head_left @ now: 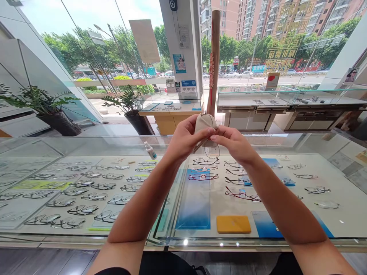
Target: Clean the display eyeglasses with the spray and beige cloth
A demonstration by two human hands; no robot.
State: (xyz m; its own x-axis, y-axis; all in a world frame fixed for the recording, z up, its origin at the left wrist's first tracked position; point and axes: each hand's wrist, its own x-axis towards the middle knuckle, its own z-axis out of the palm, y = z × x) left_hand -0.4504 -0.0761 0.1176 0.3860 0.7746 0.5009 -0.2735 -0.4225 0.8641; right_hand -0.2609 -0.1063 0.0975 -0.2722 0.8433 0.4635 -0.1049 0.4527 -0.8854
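Both hands are raised together above a glass display counter (pixel 86 145). My left hand (pixel 185 138) pinches a beige cleaning cloth (pixel 204 122) wrapped round part of a thin-framed pair of glasses (pixel 211 150). My right hand (pixel 233 142) is closed on the same cloth and glasses from the right side. One clear lens hangs below the fingers. Thumbs and fingertips of the two hands nearly touch.
Several glasses frames (pixel 86 191) lie in rows inside the counter, with a yellow pad (pixel 233 224) and blue mats (pixel 195 198). A small spray bottle (pixel 150 150) stands on the glass. Potted plants (pixel 51 107), more display cases (pixel 258 103) and a wooden post (pixel 214 61) stand beyond.
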